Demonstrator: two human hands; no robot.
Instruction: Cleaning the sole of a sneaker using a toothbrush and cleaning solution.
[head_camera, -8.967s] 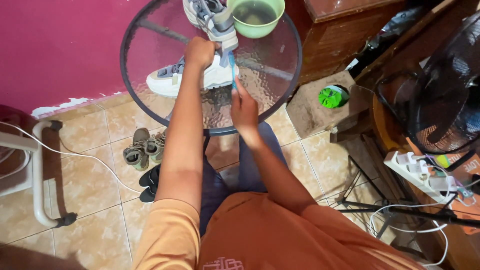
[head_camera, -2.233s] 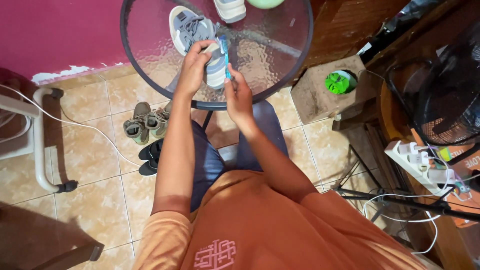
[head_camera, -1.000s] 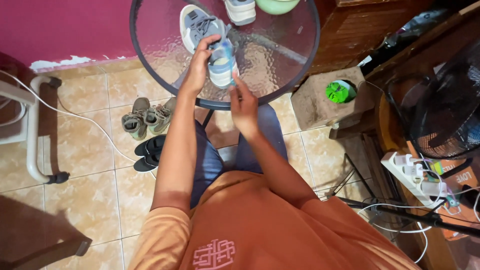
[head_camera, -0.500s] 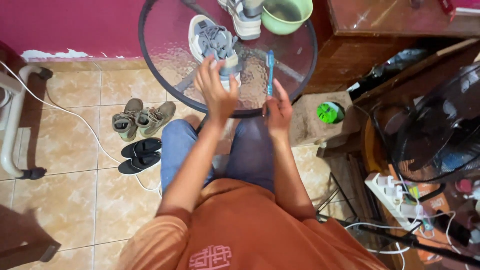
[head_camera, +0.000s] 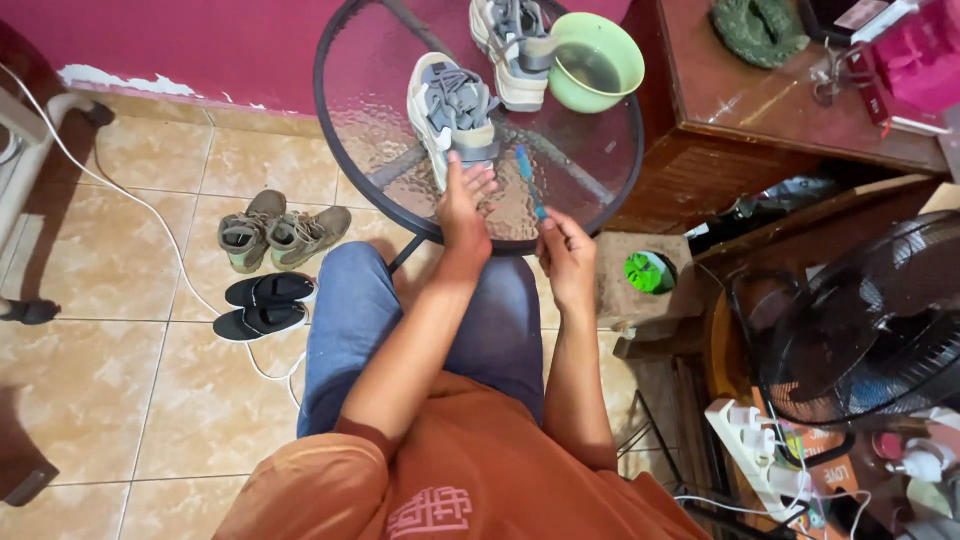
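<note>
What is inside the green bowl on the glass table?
The green bowl holds murky greenish liquid; its bottom cannot be seen through it. A grey sneaker touches its left rim, on the glass table.

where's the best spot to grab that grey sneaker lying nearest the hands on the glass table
Probably the heel collar of the grey sneaker, coming from the person's side. It stands upright on its sole with the heel toward the left hand, whose fingertips already touch it. The open collar gives an edge to pinch; the laced top offers less grip.

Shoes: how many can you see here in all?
6. Two grey sneakers on the glass table: one at the left hand, one by the green bowl. Two olive boots and two black slippers on the floor.
</note>
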